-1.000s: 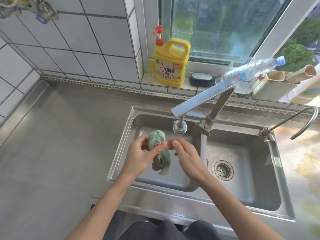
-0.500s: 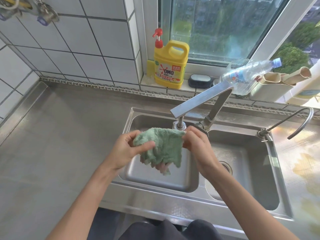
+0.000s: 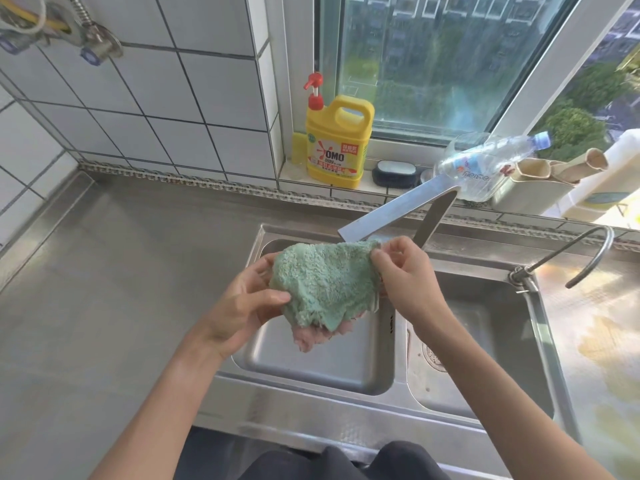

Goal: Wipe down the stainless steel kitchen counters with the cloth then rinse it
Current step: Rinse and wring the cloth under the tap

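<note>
A person's two bare hands hold a fluffy green terry cloth (image 3: pixel 325 285) spread open above the left basin of a double stainless steel sink (image 3: pixel 533 351), just beneath the flat, angular spout of the steel faucet (image 3: pixel 391 213). The left hand (image 3: pixel 242 306) grips the cloth's left edge, thumb laid across the nubby pile and fingers curled behind it; the right hand (image 3: pixel 405 275) pinches the upper right corner between thumb and curled fingers. A pinkish underside shows at the cloth's ragged lower edge. The brushed stainless steel counter (image 3: pixel 104 289) stretches to the left, meeting a wall of glossy white square tiles (image 3: pixel 194 84). On the tiled window ledge stand a yellow plastic OMO detergent jug (image 3: pixel 337 147) with a red pump, a dark oval scrubber (image 3: pixel 394 173) and a clear plastic water bottle (image 3: pixel 485 168) lying tilted. A slim curved second tap (image 3: pixel 575 258) rises at the sink's right rim.
</note>
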`<state>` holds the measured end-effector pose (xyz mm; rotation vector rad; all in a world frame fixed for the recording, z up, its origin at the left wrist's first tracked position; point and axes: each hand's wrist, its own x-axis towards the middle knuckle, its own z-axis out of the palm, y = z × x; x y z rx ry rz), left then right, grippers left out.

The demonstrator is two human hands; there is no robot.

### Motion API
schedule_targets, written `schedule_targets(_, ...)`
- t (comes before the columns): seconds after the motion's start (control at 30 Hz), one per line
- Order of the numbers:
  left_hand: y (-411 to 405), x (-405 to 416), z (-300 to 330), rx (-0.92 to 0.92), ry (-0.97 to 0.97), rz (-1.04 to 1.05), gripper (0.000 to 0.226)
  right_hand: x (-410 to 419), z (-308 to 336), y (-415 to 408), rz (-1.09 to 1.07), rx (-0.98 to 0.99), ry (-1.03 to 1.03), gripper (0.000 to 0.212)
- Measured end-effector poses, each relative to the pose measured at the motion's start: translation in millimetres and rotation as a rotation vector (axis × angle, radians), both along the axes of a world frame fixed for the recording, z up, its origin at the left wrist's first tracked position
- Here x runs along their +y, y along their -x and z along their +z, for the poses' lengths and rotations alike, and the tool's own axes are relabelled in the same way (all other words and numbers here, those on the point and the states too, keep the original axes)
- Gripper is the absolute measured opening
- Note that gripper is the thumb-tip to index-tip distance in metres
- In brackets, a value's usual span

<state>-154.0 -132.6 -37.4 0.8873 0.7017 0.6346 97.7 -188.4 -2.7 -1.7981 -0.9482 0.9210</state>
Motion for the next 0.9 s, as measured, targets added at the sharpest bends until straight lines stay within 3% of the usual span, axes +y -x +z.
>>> schedule_targets(0.17, -24.3, -6.7, 9.8, 0.080, 0.051, 0.129, 0.054, -11.2, -8.8, 11.2, 0.151, -0.417, 0.081, 0.022)
schedule_targets(0.23, -31.9, -9.2, 14.0, 0.136, 0.042, 0.166, 0.044, -15.7, -6.0, 20.0, 0.213, -0.346, 0.007, 0.035)
schedule_targets(0.33, -37.8, -12.3, 19.7, 0.152, 0.027, 0.132, 0.036, -20.6, 0.7, 35.5, 0.421, -0.084, 0.000, 0.052)
schedule_targets(0.5, -32.7, -9.5, 23.5, 0.229, -0.042, 0.065, 0.030, -17.2, -3.5, 33.4, 0.440, 0.049, -0.034, 0.017)
schedule_targets(0.57, -24.0, -3.3, 23.0, 0.284, -0.126, 0.048, 0.029, -16.0, -1.0, 25.1, 0.415, 0.036, -0.039, 0.009)
schedule_targets(0.63, -11.5, 6.8, 23.7, 0.377, -0.263, 0.029, 0.026, -13.6, 3.1, 12.8, 0.370, -0.037, -0.048, 0.015)
schedule_targets(0.73, 5.8, 24.6, 21.4, 0.742, -0.669, -0.103, 0.019, -10.4, 11.6, -2.2, 0.348, -0.188, -0.071, 0.022)
schedule_targets(0.8, 10.5, 37.3, 17.8, 0.959, -0.886, -0.168, 0.031, -9.9, 15.8, -10.0, 0.354, -0.230, -0.100, 0.023)
schedule_targets(0.83, 11.7, 42.9, 18.5, 0.970, -0.888, -0.174, 0.036, -9.9, 18.2, -14.3, 0.357, -0.217, -0.113, 0.022)
schedule_targets(0.9, 13.5, 52.6, 24.0, 0.746, -0.700, -0.139, 0.040, -9.6, 24.9, -25.1, 0.356, -0.151, -0.124, 0.020)
